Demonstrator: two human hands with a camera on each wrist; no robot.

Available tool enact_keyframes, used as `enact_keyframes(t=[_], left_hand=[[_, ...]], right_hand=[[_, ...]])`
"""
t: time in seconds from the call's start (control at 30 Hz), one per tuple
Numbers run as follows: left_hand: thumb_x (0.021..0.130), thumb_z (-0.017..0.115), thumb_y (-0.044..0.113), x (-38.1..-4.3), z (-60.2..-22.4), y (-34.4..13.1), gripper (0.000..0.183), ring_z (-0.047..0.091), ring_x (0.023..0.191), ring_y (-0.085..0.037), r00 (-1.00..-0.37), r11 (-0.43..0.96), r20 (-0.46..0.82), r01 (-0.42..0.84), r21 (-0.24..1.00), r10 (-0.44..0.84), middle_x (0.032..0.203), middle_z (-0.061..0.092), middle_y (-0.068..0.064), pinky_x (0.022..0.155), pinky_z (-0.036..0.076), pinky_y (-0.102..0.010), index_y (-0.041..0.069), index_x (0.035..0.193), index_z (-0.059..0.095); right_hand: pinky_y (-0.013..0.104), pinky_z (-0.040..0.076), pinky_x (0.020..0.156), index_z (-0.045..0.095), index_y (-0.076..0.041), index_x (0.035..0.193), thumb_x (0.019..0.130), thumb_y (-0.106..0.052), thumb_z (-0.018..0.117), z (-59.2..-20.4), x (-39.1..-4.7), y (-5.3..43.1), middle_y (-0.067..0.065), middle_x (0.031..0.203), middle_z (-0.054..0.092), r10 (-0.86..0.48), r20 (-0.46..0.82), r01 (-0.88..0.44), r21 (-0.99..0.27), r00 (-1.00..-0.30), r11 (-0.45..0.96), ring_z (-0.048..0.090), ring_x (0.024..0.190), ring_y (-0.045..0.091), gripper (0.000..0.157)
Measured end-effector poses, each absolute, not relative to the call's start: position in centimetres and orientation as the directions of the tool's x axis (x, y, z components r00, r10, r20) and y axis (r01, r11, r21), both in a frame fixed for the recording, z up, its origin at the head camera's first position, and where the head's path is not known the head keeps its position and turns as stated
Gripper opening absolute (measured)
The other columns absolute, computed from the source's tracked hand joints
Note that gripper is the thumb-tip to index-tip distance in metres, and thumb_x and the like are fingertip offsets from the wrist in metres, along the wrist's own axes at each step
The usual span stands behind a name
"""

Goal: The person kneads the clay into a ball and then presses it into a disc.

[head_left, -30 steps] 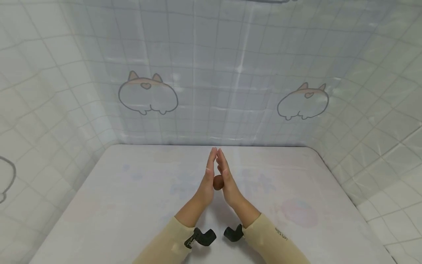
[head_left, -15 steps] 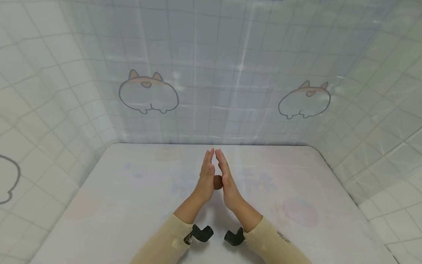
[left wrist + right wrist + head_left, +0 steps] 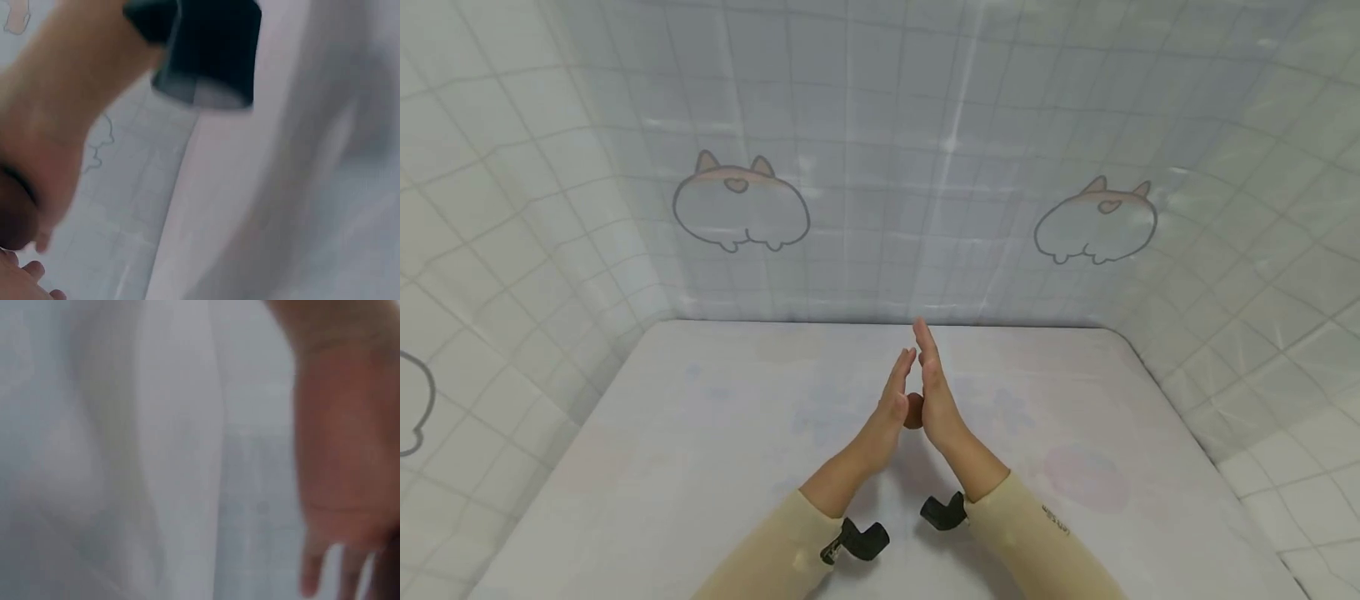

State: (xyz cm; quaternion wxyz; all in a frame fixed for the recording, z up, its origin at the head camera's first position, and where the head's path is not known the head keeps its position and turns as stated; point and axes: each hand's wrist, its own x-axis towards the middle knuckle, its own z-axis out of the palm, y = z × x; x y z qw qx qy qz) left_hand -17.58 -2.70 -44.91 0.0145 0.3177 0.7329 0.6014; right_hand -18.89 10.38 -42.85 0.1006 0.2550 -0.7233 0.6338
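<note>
A small brown ball (image 3: 913,411) sits between my two palms, above the table. My left hand (image 3: 883,425) presses it from the left with fingers straight and pointing forward. From the other side my right hand (image 3: 942,408) presses against it, fingers also straight and reaching farther forward than the left ones. The fingertips of both hands lean close together. In the left wrist view the ball (image 3: 14,215) shows at the left edge, between the right hand (image 3: 53,169) and the left fingers (image 3: 31,278). An upright palm (image 3: 344,444) fills the right side of the right wrist view, blurred.
Under the hands lies a pale table (image 3: 700,467) with faint prints. A tiled sheet (image 3: 880,208) with cartoon animal drawings rises behind it, and similar walls flank both sides. Black camera mounts (image 3: 867,542) stick out from the cream sleeves (image 3: 775,550).
Both hands have shifted to the right with the ball between them. The right hand has slid forward against the left, so its fingertips now lie farther from me.
</note>
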Motion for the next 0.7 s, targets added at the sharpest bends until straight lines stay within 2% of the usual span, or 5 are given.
enact_keyframes(t=[0.1,0.2,0.33,0.47,0.7], left_hand=[[0.091,0.003,0.08,-17.3,-44.9,-2.5,0.096,-0.003,0.153,-0.03,-0.77,0.043,0.411,0.492,0.87,0.489,0.167,-0.011,-0.004,0.113,0.007,-0.071,0.016,0.161,-0.006],[0.094,0.001,0.076,-17.4,-45.1,-2.5,0.093,0.001,0.153,-0.031,-0.752,0.016,0.48,0.545,0.838,0.451,0.167,-0.009,-0.006,0.113,0.006,-0.071,0.011,0.161,-0.005],[0.098,0.003,0.072,-17.7,-45.2,-2.5,0.09,0.001,0.153,-0.03,-0.736,-0.011,0.568,0.607,0.794,0.368,0.168,-0.006,-0.006,0.114,0.004,-0.069,0.008,0.161,-0.003],[0.098,0.007,0.073,-18.1,-45.0,-3.0,0.092,-0.002,0.153,-0.03,-0.725,-0.009,0.63,0.654,0.756,0.279,0.167,-0.003,-0.012,0.114,0.002,-0.068,0.006,0.16,-0.001],[0.098,0.007,0.073,-19.2,-44.2,-3.6,0.091,-0.001,0.153,-0.028,-0.738,0.028,0.64,0.659,0.752,0.213,0.168,-0.002,-0.006,0.114,0.004,-0.069,0.008,0.161,0.002]], right_hand=[[0.066,0.005,0.115,0.004,-0.027,0.162,0.096,-0.077,0.013,-43.2,-19.2,10.5,-0.008,0.167,0.003,-0.263,0.411,-0.442,-0.894,-0.873,0.071,0.006,0.151,0.018,0.083],[0.058,0.033,0.104,0.002,-0.034,0.161,0.094,-0.079,0.014,-43.9,-19.3,10.4,-0.006,0.166,0.005,-0.294,0.338,-0.375,-0.924,-0.894,0.08,0.049,0.12,0.022,0.082],[0.057,0.037,0.1,0.004,-0.038,0.161,0.094,-0.08,0.017,-44.4,-19.3,10.0,-0.004,0.165,0.008,-0.316,0.292,-0.336,-0.937,-0.903,0.094,0.051,0.112,0.023,0.08],[0.072,0.01,0.111,0.006,-0.036,0.161,0.093,-0.081,0.017,-44.9,-19.2,9.3,-0.007,0.167,0.005,-0.344,0.3,-0.356,-0.928,-0.89,0.112,0.007,0.152,0.024,0.082],[0.063,0.013,0.117,0.004,-0.017,0.162,0.101,-0.069,0.012,-45.4,-18.1,8.5,0.004,0.168,0.005,-0.394,0.45,-0.518,-0.852,-0.802,0.081,0.011,0.152,0.031,0.081]])
